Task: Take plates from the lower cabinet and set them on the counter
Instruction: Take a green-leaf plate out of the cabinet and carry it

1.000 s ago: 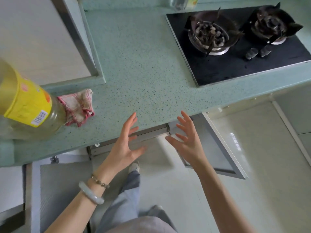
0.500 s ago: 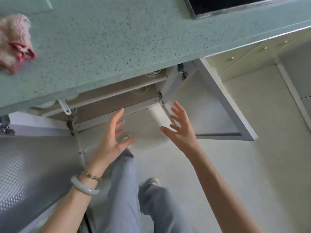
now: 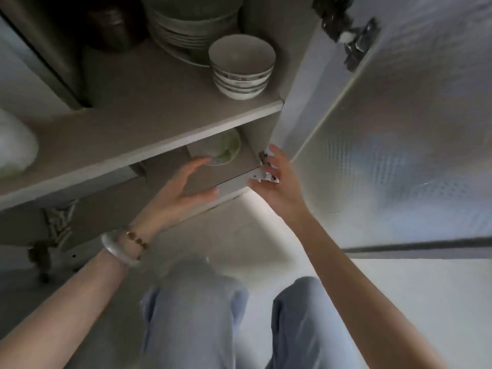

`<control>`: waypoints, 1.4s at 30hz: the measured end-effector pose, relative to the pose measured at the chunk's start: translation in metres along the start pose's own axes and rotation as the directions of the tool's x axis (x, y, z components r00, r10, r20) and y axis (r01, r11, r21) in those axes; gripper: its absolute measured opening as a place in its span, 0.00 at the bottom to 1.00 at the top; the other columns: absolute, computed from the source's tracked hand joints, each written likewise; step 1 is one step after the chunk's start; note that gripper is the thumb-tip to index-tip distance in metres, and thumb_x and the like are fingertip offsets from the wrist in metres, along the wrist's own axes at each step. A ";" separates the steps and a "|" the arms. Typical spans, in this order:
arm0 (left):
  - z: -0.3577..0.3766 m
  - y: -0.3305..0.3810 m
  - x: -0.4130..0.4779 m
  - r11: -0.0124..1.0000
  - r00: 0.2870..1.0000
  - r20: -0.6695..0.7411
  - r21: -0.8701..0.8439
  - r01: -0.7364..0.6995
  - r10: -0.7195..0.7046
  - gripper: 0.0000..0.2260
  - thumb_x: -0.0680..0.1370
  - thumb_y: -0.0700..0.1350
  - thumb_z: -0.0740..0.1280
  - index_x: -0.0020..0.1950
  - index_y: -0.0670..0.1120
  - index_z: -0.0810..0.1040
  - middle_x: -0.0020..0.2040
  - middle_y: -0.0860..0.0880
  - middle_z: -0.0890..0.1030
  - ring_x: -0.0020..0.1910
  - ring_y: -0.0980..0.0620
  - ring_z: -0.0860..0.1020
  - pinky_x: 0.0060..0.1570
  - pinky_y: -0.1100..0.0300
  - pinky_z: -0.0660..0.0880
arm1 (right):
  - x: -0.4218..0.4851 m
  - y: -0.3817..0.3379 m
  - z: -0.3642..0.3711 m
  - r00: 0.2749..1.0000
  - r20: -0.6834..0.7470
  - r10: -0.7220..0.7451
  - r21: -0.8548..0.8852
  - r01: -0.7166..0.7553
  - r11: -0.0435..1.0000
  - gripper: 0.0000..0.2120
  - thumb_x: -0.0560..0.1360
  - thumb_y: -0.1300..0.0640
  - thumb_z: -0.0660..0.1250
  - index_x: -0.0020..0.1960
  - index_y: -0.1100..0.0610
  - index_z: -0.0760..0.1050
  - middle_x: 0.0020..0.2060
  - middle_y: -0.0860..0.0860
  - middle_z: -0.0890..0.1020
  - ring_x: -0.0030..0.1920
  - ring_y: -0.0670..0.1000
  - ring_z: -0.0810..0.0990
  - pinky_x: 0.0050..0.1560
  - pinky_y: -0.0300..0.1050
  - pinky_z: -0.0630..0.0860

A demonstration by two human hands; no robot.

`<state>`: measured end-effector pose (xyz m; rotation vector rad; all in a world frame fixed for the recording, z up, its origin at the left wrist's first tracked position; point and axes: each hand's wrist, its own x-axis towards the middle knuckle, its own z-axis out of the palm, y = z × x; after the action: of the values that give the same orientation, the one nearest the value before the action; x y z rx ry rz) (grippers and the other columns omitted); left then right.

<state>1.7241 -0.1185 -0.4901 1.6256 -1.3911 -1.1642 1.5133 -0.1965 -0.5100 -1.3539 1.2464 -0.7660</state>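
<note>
The lower cabinet stands open in front of me. On its upper shelf (image 3: 149, 121) a stack of plates (image 3: 186, 30) sits at the back, with stacked striped bowls (image 3: 241, 67) in front of it. A green-patterned plate (image 3: 226, 150) lies on the bottom shelf, half hidden under the shelf board. My left hand (image 3: 183, 193) is open at the bottom shelf's front, fingertips just short of that plate. My right hand (image 3: 279, 182) is open beside the lower door hinge (image 3: 263, 166), holding nothing.
The open right cabinet door (image 3: 399, 129) with textured glass hangs close to my right arm. A dark container (image 3: 111, 25) and a white bag-like object (image 3: 13, 147) sit on the upper shelf's left side. My knees (image 3: 197, 302) in light jeans are bent below.
The view has dropped from the counter down into the cabinet as I crouched. Both open hands moved forward to the bottom shelf opening.
</note>
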 end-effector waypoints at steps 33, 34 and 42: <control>0.026 -0.278 0.248 0.909 0.833 -0.547 0.303 0.286 -0.080 0.28 0.76 0.52 0.69 0.70 0.38 0.68 0.68 0.36 0.71 0.68 0.39 0.65 0.67 0.52 0.62 | 0.255 0.207 0.099 0.985 -0.068 0.156 -0.018 -0.158 0.987 0.24 0.75 0.66 0.61 0.71 0.60 0.64 0.63 0.57 0.74 0.64 0.57 0.73 0.65 0.51 0.69; 0.027 -0.280 0.250 0.901 0.833 -0.547 0.314 0.298 -0.085 0.27 0.76 0.52 0.69 0.69 0.37 0.69 0.67 0.36 0.72 0.68 0.39 0.65 0.67 0.52 0.61 | 0.255 0.206 0.100 0.983 -0.057 0.172 -0.004 -0.173 0.985 0.27 0.74 0.66 0.62 0.72 0.58 0.63 0.62 0.54 0.73 0.63 0.54 0.71 0.64 0.49 0.68; 0.027 -0.286 0.258 0.909 0.833 -0.543 0.282 0.306 -0.112 0.19 0.74 0.46 0.71 0.60 0.36 0.78 0.59 0.36 0.80 0.62 0.39 0.76 0.61 0.51 0.69 | 0.266 0.200 0.109 0.956 -0.080 0.283 0.172 -0.267 0.948 0.34 0.62 0.65 0.64 0.69 0.60 0.67 0.59 0.59 0.77 0.59 0.59 0.75 0.62 0.55 0.73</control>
<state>1.8086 -0.3171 -0.8103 2.2004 -1.1213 -0.5169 1.6302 -0.3905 -0.7780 -0.9947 1.3904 -0.7273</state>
